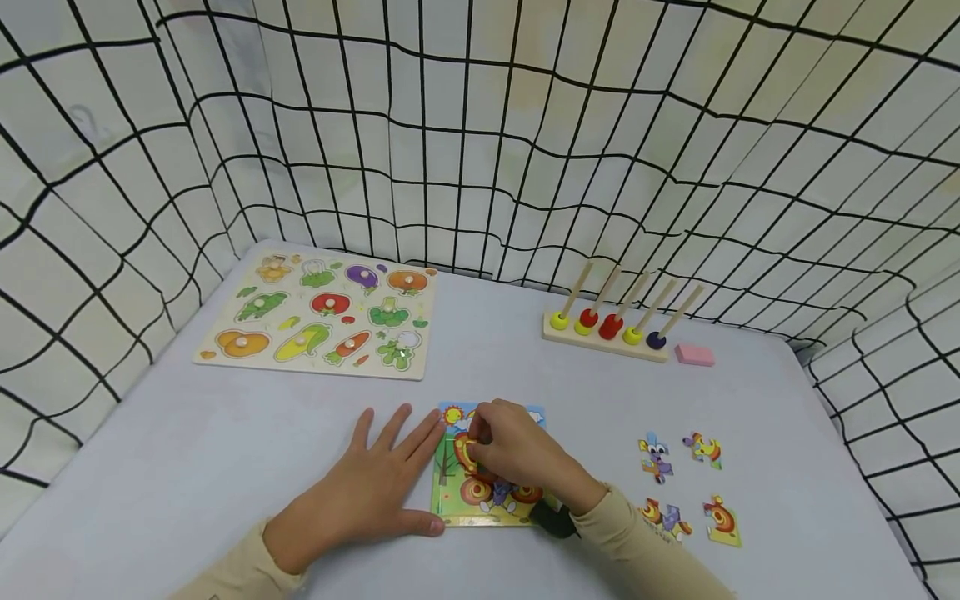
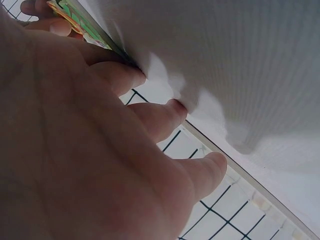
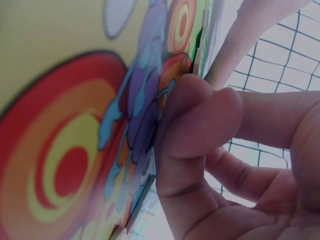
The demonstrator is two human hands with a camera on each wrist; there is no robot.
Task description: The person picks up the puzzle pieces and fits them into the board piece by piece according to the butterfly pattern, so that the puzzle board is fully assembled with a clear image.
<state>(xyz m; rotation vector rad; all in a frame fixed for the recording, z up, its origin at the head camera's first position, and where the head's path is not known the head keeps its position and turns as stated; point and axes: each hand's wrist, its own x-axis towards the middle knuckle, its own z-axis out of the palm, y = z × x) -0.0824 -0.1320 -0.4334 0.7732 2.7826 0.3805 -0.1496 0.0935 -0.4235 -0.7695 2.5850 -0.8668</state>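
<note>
— Where does the picture puzzle (image 1: 453, 502) lie?
— Flat on the worktop (image 1: 495, 350), toward its near edge and roughly midway between the left and right ones.
— And the left hand (image 1: 375, 487), what is its grip doing?
— It's spread wide on the worktop, palm down, with hold of nothing. The forefinger touches the puzzle's left edge near the far corner; the thumb tip lies at the near left corner.
— The right hand (image 1: 517, 446)?
— Over the puzzle, fingers bent, thumb and forefinger drawn close together at the picture's surface. Whether that grip has a piece pinched in it, I can't tell, even from the right wrist view.
— Anything toward the right edge?
— Four loose puzzle pieces (image 1: 724, 523), two farther off and two nearer, all apart from one another.
— And along the far edge?
— A peg stand (image 1: 596, 342) with coloured beads (image 1: 611, 327), right of the middle, and a pink block (image 1: 695, 355) just beside its right end. A vegetable board (image 1: 322, 318) lies at the far left corner. Black netting (image 1: 467, 61) rises behind them.
</note>
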